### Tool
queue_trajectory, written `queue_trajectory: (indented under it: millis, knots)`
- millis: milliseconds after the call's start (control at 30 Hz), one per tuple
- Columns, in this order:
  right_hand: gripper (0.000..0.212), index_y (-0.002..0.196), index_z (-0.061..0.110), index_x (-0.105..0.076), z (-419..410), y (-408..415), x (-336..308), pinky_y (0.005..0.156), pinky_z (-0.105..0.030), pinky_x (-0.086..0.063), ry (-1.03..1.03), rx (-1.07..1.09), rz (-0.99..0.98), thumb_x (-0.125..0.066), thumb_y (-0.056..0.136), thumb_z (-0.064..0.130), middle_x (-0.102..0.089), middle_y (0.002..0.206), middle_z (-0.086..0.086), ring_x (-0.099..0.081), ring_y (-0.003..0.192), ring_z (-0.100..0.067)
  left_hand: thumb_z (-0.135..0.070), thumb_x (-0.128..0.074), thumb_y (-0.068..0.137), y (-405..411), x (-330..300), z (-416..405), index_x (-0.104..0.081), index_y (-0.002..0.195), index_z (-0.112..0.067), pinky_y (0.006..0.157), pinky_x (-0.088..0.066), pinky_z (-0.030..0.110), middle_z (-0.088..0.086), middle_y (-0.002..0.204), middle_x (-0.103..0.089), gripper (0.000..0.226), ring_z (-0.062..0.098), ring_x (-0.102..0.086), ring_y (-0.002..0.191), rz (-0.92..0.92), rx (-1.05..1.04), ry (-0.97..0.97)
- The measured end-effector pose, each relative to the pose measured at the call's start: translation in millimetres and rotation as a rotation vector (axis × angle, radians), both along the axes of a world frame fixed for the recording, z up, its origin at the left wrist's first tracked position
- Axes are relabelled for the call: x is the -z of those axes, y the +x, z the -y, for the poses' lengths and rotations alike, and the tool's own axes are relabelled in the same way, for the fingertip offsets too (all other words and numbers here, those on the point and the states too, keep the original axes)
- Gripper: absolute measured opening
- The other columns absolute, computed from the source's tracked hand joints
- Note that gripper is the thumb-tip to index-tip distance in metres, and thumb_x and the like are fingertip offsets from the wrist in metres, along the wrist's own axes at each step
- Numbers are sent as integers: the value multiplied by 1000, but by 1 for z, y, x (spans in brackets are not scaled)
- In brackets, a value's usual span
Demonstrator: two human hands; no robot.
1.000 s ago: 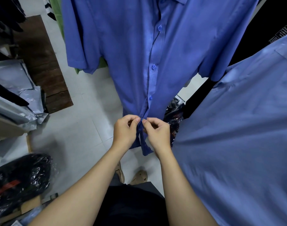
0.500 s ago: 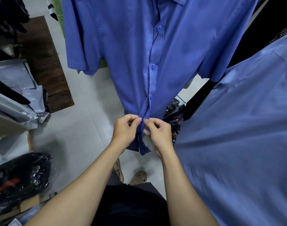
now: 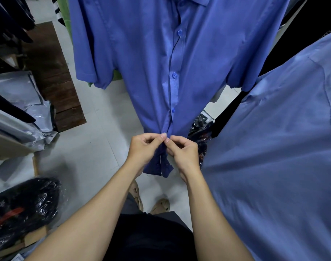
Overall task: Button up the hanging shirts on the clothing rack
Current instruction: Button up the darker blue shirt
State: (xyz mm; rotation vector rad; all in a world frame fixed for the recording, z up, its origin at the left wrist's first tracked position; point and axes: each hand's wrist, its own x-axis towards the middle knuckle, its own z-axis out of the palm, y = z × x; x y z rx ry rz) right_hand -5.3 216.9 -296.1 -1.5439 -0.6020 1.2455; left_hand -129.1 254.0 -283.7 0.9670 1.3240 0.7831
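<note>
A blue short-sleeved shirt (image 3: 142, 59) hangs in front of me, its placket closed by three visible blue buttons, the lowest button (image 3: 173, 110) just above my hands. My left hand (image 3: 144, 148) pinches the left front edge near the hem. My right hand (image 3: 181, 154) pinches the right edge against it, the fingertips of both meeting at the placket. The shirt's bottom corner (image 3: 163, 168) hangs loose below my fingers. Whatever button sits between my fingertips is hidden.
A lighter blue shirt (image 3: 273, 157) hangs close on the right. Grey plastic packages (image 3: 19, 110) lie stacked on the left, a black bagged bundle (image 3: 19, 208) at lower left, dark bagged items (image 3: 200, 127) behind the shirt. A wooden panel (image 3: 53, 76) lies on the pale tiled floor.
Both hands have stayed at the lower placket, fingers shifting slightly; the right hand's fingers have drawn closer to the left thumb. The hem corner has swung a little.
</note>
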Motion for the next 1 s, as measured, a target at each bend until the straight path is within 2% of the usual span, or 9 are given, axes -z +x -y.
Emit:
queue_trajectory:
  millis: [133,300,400,500,633,667,767,867,1000]
  knots:
    - [9,93,8,-77,-1,0,-2,77,-27,-56,18,9,139,-77,84,8,-76,81,-2,-69,73,-6,-17,-77,83,4,-2,0,-78,85,-11,94,-56,43,10,87,-77,6,28,-72,94,56,-63,-83]
    - [13,94,7,-77,-2,0,-4,73,-18,-53,35,-1,177,-79,81,6,-75,82,0,-69,73,-3,-6,-70,87,5,-7,0,-73,93,1,91,-57,38,20,94,-74,9,33,-71,97,204,-104,-185]
    - [9,85,17,-76,-1,-1,-4,74,-23,-55,43,43,246,-80,81,10,-75,81,1,-69,73,-6,-7,-67,91,5,-4,-1,-72,98,2,92,-57,39,19,97,-74,12,32,-71,97,195,-85,-192]
    - [14,80,29,-71,-1,-3,-1,79,-32,-57,51,70,358,-79,82,18,-75,86,0,-70,81,-13,-4,-65,92,6,-2,-2,-71,101,1,93,-56,37,14,95,-75,12,24,-72,92,199,-57,-196]
    - [5,84,26,-73,-1,-3,2,83,-39,-56,24,63,355,-76,85,22,-75,87,3,-70,84,-15,-2,-71,85,8,-5,2,-72,98,-2,86,-58,29,13,93,-76,12,22,-74,90,254,-82,-187]
    - [1,86,23,-74,-1,-3,3,83,-40,-57,16,51,348,-75,86,22,-75,87,3,-70,84,-16,-2,-72,84,8,-5,3,-72,97,-2,84,-59,28,13,92,-76,12,22,-74,89,258,-91,-187]
    - [8,92,15,-77,0,0,3,85,-42,-57,-11,30,285,-73,88,20,-76,86,1,-71,84,-17,-2,-72,84,8,-4,2,-71,92,-4,81,-59,27,11,87,-76,8,20,-74,84,245,-119,-189]
    - [10,93,13,-78,0,1,0,91,-45,-57,-38,21,119,-71,87,14,-77,88,-3,-72,88,-20,-2,-69,87,7,-2,0,-70,89,-7,78,-59,27,7,81,-76,6,17,-72,78,198,-126,-163]
    - [15,95,10,-76,0,3,-10,93,-41,-57,-36,-22,-119,-63,93,3,-76,96,-12,-71,95,-22,-5,-67,91,6,1,-2,-70,89,-10,88,-56,36,10,87,-75,6,21,-70,84,79,-94,-71]
